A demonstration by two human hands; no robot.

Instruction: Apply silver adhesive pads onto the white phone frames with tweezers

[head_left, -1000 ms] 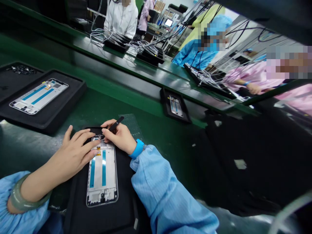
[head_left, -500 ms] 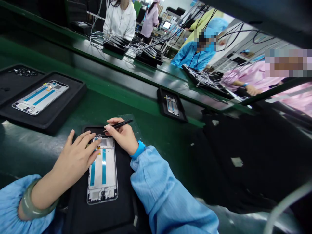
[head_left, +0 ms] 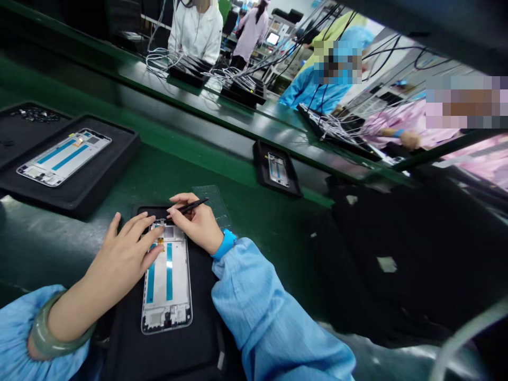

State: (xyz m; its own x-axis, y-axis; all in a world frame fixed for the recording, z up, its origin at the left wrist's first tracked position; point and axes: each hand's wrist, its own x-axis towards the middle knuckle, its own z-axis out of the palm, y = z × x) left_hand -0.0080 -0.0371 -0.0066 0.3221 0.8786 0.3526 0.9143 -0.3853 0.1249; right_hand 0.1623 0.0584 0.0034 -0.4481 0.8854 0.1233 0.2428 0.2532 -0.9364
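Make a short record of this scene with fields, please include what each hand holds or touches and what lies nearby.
Left hand: open, fingers over a silver-edged white phone frame with blue strips
Right hand: pinches a slim black pointed tool above the frame's top end
Under frame: black rectangular tray
Nearby: similar phone frame in a black tray, on the left

Operator's wear, both arms
Light-blue gathered sleeves (head_left: 270, 312) are worn; a green bangle (head_left: 45, 333) is fitted above the left hand (head_left: 121, 254), a blue wristband (head_left: 225, 244) above the right hand (head_left: 198, 225).
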